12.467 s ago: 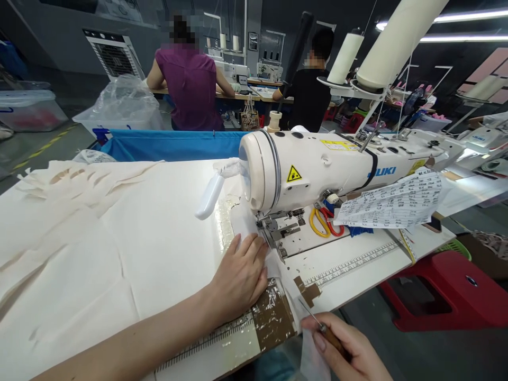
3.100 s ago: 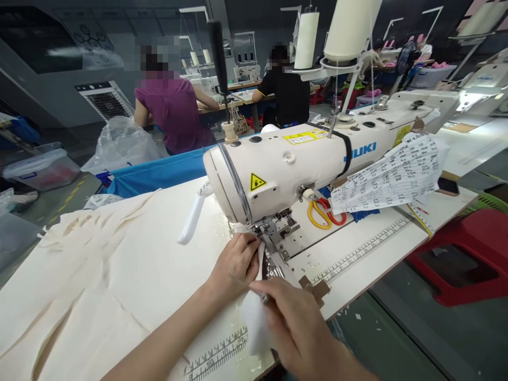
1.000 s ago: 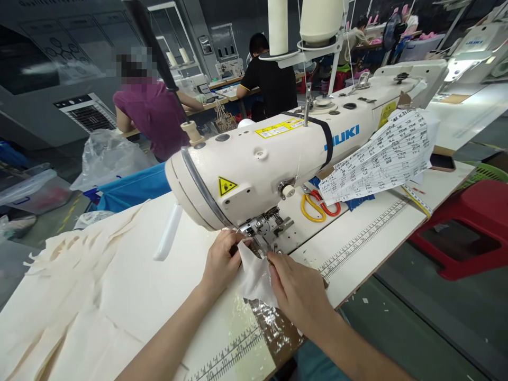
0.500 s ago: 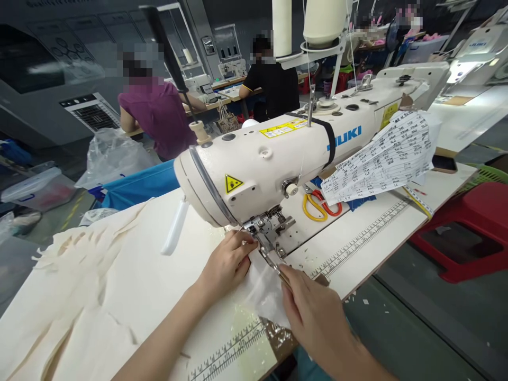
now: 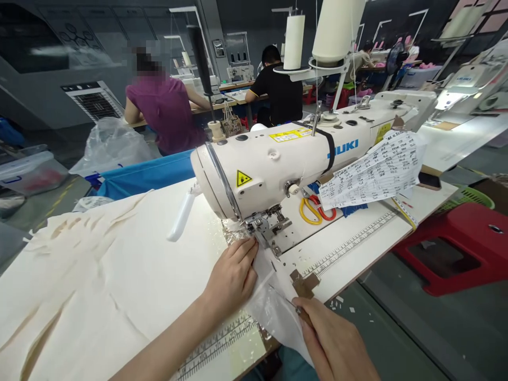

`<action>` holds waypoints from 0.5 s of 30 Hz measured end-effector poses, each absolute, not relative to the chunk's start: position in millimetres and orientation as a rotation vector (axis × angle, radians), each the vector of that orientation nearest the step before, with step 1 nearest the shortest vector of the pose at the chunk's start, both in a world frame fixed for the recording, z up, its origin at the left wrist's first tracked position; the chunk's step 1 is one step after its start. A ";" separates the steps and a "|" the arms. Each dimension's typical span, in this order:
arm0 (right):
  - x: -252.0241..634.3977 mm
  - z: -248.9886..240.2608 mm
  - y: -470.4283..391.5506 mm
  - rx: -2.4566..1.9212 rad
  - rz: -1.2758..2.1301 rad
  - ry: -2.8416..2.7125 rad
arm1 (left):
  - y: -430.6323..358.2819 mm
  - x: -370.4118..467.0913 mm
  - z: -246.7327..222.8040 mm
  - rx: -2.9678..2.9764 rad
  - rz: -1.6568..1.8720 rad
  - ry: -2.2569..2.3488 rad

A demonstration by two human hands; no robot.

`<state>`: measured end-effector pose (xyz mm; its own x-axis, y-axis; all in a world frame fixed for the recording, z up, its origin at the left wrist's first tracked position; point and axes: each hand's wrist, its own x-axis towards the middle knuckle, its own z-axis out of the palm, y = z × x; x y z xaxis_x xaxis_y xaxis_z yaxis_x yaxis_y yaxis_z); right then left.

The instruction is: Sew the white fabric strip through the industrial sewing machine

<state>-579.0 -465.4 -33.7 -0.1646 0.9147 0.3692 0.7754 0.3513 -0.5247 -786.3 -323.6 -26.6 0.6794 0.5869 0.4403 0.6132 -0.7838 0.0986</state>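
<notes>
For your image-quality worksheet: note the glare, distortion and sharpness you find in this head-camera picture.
Head view: glare whitens the lit machine at top right; wide-angle bending curves the table edge; the left hand and sewing machine are sharp; the right hand is cut off by the frame.

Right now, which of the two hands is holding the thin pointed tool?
The right hand, at the table's near edge, grips the thin metal-tipped tool. The left hand holds nothing; it lies flat on the cream fabric by the presser foot.

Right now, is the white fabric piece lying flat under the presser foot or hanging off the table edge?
Both: the white fabric piece lies flat under the left hand near the presser foot, then drapes over the table edge by the right hand.
</notes>
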 end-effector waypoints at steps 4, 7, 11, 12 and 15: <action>-578.7 -37.5 -469.6 -1.521 0.338 -1.982 | -324.4 -791.5 -24.8 -2.889 -0.704 -1.062; -579.3 -36.7 -468.5 -1.543 0.364 -1.985 | -325.9 -790.7 -27.6 -2.886 -0.709 -1.092; -582.0 -30.3 -461.1 -1.521 0.234 -2.017 | -327.4 -787.9 -34.1 -2.850 -0.717 -1.077; -582.6 -28.4 -459.2 -1.523 0.211 -2.024 | -327.3 -787.6 -35.3 -2.839 -0.712 -1.068; -583.2 -23.5 -454.0 -1.563 0.195 -2.058 | -326.9 -787.9 -37.5 -2.807 -0.684 -1.059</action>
